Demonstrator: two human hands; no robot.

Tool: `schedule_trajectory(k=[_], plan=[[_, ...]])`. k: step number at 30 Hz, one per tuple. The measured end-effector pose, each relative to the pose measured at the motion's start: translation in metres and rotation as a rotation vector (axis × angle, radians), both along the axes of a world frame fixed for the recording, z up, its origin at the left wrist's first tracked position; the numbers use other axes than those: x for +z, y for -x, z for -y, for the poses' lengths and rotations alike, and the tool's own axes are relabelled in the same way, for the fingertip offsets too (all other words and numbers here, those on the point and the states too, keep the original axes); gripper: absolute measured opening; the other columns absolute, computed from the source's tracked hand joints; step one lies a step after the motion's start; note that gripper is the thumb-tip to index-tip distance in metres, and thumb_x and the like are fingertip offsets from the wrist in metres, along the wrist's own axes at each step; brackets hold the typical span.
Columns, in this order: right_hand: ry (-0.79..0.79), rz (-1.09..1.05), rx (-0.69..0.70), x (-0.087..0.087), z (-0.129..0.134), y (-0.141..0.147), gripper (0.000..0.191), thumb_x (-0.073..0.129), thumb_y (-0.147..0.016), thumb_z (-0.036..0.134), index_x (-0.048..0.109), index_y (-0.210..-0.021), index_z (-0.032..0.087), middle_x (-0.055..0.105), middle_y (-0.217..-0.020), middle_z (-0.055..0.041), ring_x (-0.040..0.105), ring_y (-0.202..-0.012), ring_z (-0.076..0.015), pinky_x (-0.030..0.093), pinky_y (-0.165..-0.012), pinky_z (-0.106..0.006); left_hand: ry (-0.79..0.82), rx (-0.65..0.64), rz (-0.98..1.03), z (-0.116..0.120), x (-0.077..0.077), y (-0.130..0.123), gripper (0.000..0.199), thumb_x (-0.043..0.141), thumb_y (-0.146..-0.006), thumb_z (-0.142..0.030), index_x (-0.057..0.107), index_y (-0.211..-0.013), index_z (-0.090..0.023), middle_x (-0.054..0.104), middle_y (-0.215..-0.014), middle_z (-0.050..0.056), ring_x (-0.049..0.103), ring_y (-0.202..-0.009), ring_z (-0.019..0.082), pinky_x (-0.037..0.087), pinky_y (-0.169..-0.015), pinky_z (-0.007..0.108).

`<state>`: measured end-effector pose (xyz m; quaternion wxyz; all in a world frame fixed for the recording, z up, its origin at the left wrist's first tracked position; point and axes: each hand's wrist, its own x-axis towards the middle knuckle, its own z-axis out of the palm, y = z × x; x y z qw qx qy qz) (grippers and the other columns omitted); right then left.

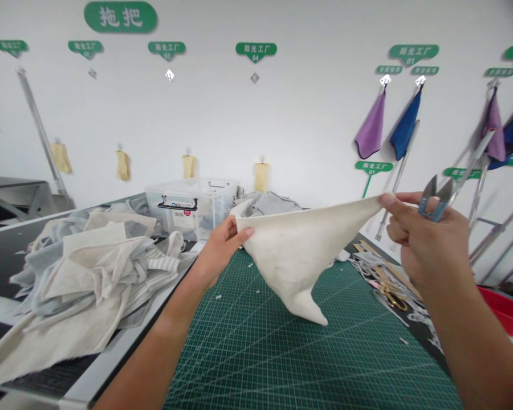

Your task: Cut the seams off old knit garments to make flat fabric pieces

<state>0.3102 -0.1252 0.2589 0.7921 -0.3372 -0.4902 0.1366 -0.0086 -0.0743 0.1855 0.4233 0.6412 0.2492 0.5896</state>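
Note:
A cream-white cloth [288, 256] hangs in the air, its top edge stretched between both hands and its lower tip drooping over the green cutting mat [248, 347]. My left hand [220, 247] pinches the cloth's left corner between thumb and fingers. At the right corner, my right hand [427, 233] grips the cloth with thumb and forefinger. The same hand also carries small thread snips [436, 199], whose blades point upward above the fingers.
Left of the mat lies a heap of grey and cream cloths [98, 256]. Behind stands a clear plastic box [188, 208]. Scraps and gold-handled scissors [393, 297] lie along the mat's right edge, near a red container [504, 310].

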Motion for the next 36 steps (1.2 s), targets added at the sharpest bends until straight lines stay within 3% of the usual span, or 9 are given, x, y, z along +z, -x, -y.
schedule_trajectory(k=[8,11,13,15,18,23,26,30,36], plan=[[-0.151,0.042,-0.032,0.036,0.018,-0.012,0.021,0.088,-0.074,0.017,0.068,-0.08,0.018,0.036,-0.051,0.009,0.027,-0.04,-0.0035,0.012,-0.04,-0.026,-0.012,-0.169,0.126,0.027,0.074,0.006,0.055,0.072,-0.086,-0.046,0.062,-0.128,-0.012,0.071,-0.111,0.014,0.064,-0.116,0.035,0.052,-0.101,0.048],[-0.137,0.042,-0.034,0.038,0.023,-0.012,0.02,0.087,-0.075,0.017,0.067,-0.08,0.019,0.035,-0.051,0.0096,0.026,-0.04,-0.0029,0.011,-0.04,-0.025,0.039,-0.225,0.126,0.026,0.088,0.006,0.054,0.07,-0.088,-0.046,0.063,-0.128,-0.01,0.072,-0.11,0.014,0.064,-0.116,0.036,0.052,-0.102,0.05],[-0.077,0.028,-0.012,0.034,0.02,-0.014,0.023,0.088,-0.074,0.017,0.066,-0.079,0.019,0.035,-0.051,0.0099,0.024,-0.04,-0.0023,0.01,-0.04,-0.025,0.1,-0.241,0.114,0.012,0.084,0.004,0.053,0.071,-0.087,-0.045,0.064,-0.127,-0.01,0.073,-0.108,0.014,0.067,-0.112,0.034,0.053,-0.1,0.048],[0.066,0.013,0.043,0.021,0.01,-0.02,0.026,0.089,-0.071,0.02,0.065,-0.079,0.018,0.033,-0.051,0.0107,0.021,-0.04,-0.0021,0.008,-0.04,-0.025,0.181,-0.247,0.093,-0.011,0.066,-0.002,0.053,0.074,-0.084,-0.044,0.065,-0.124,-0.011,0.073,-0.106,0.015,0.069,-0.105,0.031,0.055,-0.096,0.045],[0.412,0.022,0.154,-0.021,-0.017,-0.037,0.034,0.091,-0.067,0.028,0.065,-0.084,0.016,0.028,-0.05,0.0127,0.019,-0.041,-0.0027,0.007,-0.04,-0.024,0.346,-0.251,0.045,-0.055,0.009,-0.015,0.05,0.078,-0.08,-0.045,0.069,-0.116,-0.011,0.075,-0.103,0.015,0.071,-0.093,0.028,0.057,-0.087,0.043],[0.823,0.077,0.131,-0.141,-0.07,-0.072,0.042,0.087,-0.065,0.043,0.063,-0.085,0.015,0.027,-0.046,0.014,0.018,-0.041,-0.0037,0.009,-0.039,-0.02,0.567,-0.198,-0.034,-0.109,-0.115,-0.035,0.046,0.083,-0.072,-0.043,0.072,-0.105,-0.013,0.075,-0.101,0.014,0.069,-0.092,0.027,0.053,-0.081,0.038],[0.972,0.068,0.099,-0.208,-0.093,-0.088,0.042,0.085,-0.063,0.045,0.06,-0.082,0.017,0.028,-0.044,0.0141,0.018,-0.04,-0.0042,0.011,-0.037,-0.019,0.624,-0.219,-0.07,-0.122,-0.167,-0.042,0.045,0.079,-0.074,-0.049,0.072,-0.099,-0.012,0.075,-0.098,0.013,0.068,-0.091,0.024,0.05,-0.082,0.035],[1.094,0.116,0.038,-0.254,-0.106,-0.098,0.041,0.084,-0.062,0.043,0.065,-0.085,0.015,0.028,-0.041,0.0139,0.02,-0.038,-0.0047,0.012,-0.037,-0.018,0.575,-0.197,-0.029,-0.13,-0.191,-0.047,0.045,0.073,-0.078,-0.054,0.07,-0.094,-0.012,0.073,-0.089,0.009,0.065,-0.079,0.019,0.048,-0.075,0.031],[1.105,0.278,-0.156,-0.258,-0.107,-0.101,0.041,0.075,-0.07,0.049,0.071,-0.091,0.014,0.036,-0.042,0.009,0.031,-0.038,-0.0086,0.021,-0.039,-0.021,0.484,0.014,0.036,-0.134,-0.194,-0.049,0.042,0.082,-0.068,-0.045,0.065,-0.089,-0.014,0.069,-0.082,0.004,0.062,-0.072,0.016,0.047,-0.067,0.026]])
